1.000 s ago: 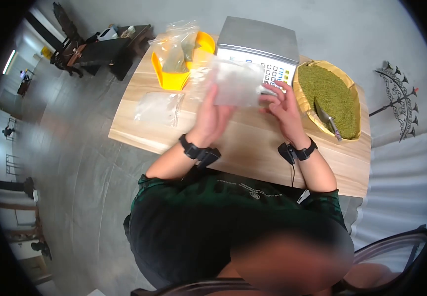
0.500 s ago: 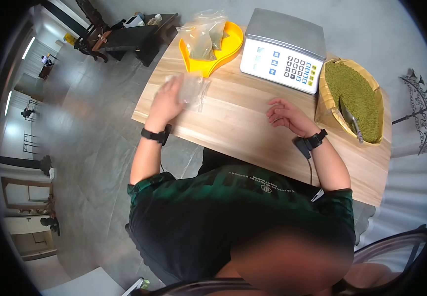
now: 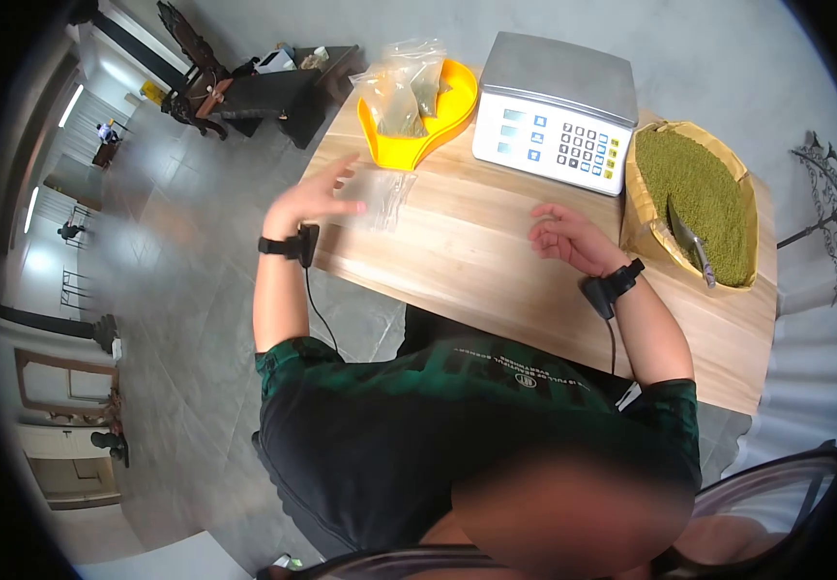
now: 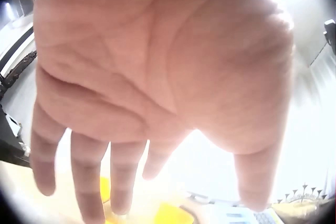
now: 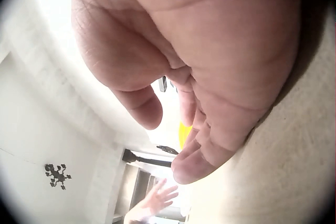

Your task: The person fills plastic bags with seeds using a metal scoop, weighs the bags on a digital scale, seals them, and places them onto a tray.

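My left hand (image 3: 314, 198) is spread with its fingers apart, above the left edge of the table, right beside a flat clear plastic bag (image 3: 380, 200). In the left wrist view the palm (image 4: 157, 61) faces the camera and holds nothing. My right hand (image 3: 573, 237) rests with loosely bent fingers on the table in front of the white scale (image 3: 554, 135), nothing in its grasp. The right wrist view shows its thumb apart from the bent fingers (image 5: 194, 166). Behind the flat bag, a yellow scoop-shaped tray (image 3: 462, 92) carries clear zip bags (image 3: 394, 101) with some greenish contents.
At the table's right stands an open paper sack (image 3: 636, 217) full of green beans (image 3: 704, 193), with a metal scoop (image 3: 686, 237) lying on them. The scale has a grey top plate. A dark bench (image 3: 273, 101) stands on the floor beyond the table's left side.
The left hand carried a clear bag leftward from the middle, set it down by the tray and drew back, spreading its fingers. The right hand came down from near the scale to the table.
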Demonstrator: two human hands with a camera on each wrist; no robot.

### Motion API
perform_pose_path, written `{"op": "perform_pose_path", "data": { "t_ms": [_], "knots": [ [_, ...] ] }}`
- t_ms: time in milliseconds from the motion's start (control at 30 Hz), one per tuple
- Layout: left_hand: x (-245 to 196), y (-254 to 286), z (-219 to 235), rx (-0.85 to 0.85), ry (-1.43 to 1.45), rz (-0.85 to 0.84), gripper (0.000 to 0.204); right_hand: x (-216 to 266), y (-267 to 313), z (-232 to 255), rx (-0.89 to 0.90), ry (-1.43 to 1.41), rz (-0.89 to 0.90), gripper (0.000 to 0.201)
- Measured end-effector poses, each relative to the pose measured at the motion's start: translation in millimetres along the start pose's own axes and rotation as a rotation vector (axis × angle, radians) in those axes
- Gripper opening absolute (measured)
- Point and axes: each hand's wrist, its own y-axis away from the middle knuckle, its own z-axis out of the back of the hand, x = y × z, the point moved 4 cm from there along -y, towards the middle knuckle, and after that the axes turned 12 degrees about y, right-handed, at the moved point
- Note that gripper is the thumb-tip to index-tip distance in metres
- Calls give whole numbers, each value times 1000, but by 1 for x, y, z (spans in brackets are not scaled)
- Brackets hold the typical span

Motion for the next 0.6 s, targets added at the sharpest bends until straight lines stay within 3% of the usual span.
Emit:
{"op": "perform_pose_path", "data": {
  "t_ms": [33,100,167,200,233,300,367,433,533,600],
  "knots": [
    [-5,-11,9,-1,-10,-4,98,1,0,-1,2,1,-7,26],
    [-23,-50,44,-170,19,-183,79,2,0,-1,4,1,-7,26],
    [-69,-73,53,-387,-412,-571,68,0,0,1,11,-18,-11,27],
    [-77,-87,55,-406,-528,-597,70,0,0,1,6,-17,-3,27],
    [-82,-99,58,-401,-530,-612,70,0,0,1,8,-14,-12,26],
    [-71,-138,63,-318,-615,-388,62,-1,2,3,-19,-16,-11,26],
    [-28,-204,88,-216,-576,-509,32,-1,3,1,40,-9,12,26],
    [-47,-191,83,-231,-499,-363,25,-3,2,2,31,-8,17,26],
    [-87,-161,72,-161,-500,-376,20,-4,2,3,43,-5,14,27],
    [-108,-143,71,-219,-458,-405,20,-5,0,4,52,0,18,27]
  ]
}}
